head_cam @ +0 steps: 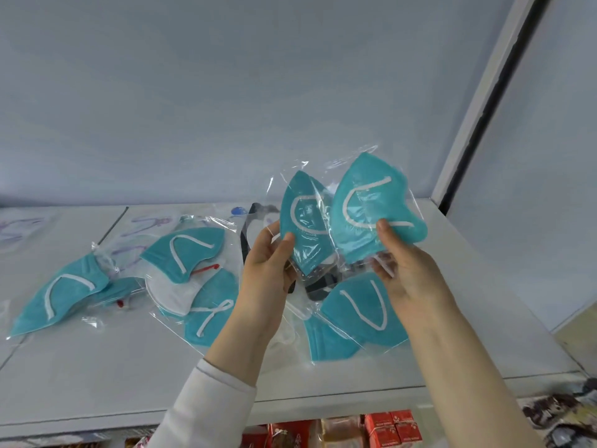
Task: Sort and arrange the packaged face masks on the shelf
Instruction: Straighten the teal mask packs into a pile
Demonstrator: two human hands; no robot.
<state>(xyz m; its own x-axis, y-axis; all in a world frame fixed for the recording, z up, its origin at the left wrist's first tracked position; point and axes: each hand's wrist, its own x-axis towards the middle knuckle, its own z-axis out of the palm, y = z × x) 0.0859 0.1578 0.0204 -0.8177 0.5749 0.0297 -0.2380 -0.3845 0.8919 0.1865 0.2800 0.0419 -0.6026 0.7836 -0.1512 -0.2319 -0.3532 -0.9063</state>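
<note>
Above the white shelf (97, 360) I hold up two teal face masks in clear wrappers. My left hand (268, 263) pinches the lower edge of the left packaged mask (305, 218). My right hand (403, 266) grips the right packaged mask (368, 208), thumb on its front. On the shelf lie several more packaged masks: a teal one at the far left (61, 295), a teal one (184, 250) over a white one (171, 294), another teal one (213, 305), and teal ones under my right wrist (365, 308). A black mask (248, 240) shows partly behind my left hand.
The pale back wall rises behind the shelf, and a side panel with a dark gap (484, 101) closes the right end. Faint purple-strapped packets (145, 224) lie at the back. Red boxes (392, 430) stand on the level below the shelf's front edge.
</note>
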